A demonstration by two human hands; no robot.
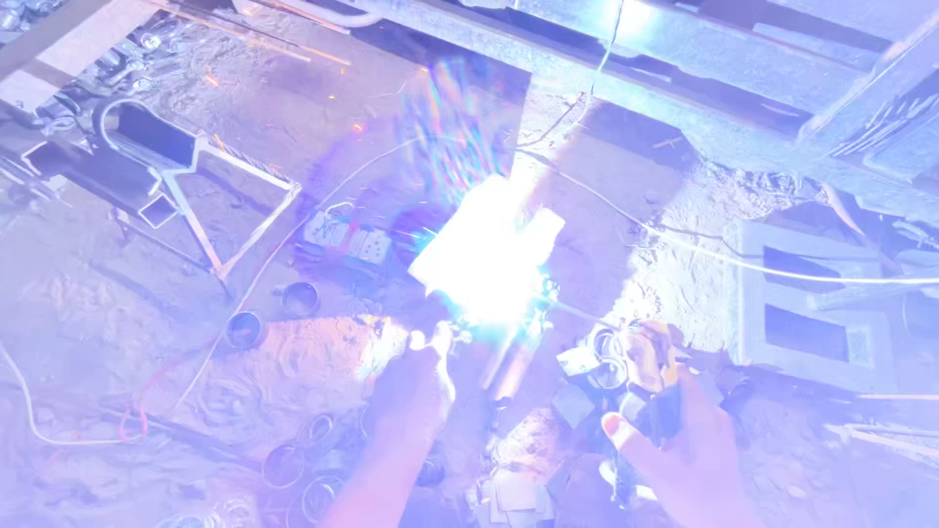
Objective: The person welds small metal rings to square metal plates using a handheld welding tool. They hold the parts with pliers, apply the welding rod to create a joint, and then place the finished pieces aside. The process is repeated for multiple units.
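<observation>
A slim rod-like tool (442, 342) is gripped in the left hand (411, 386), its tip lost in a white welding glare (486, 256) on the sandy ground (117, 293). A dark holder (653, 406) is clasped by the right hand (675, 445). Short metal rings (284, 465) are scattered left of the left hand, and a hollow concrete block (812, 303) is seen at the right.

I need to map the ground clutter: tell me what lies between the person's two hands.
In the head view, between the left hand and the right hand, a short metal tube slants up toward the welding glare; flat scrap pieces lie below.
</observation>
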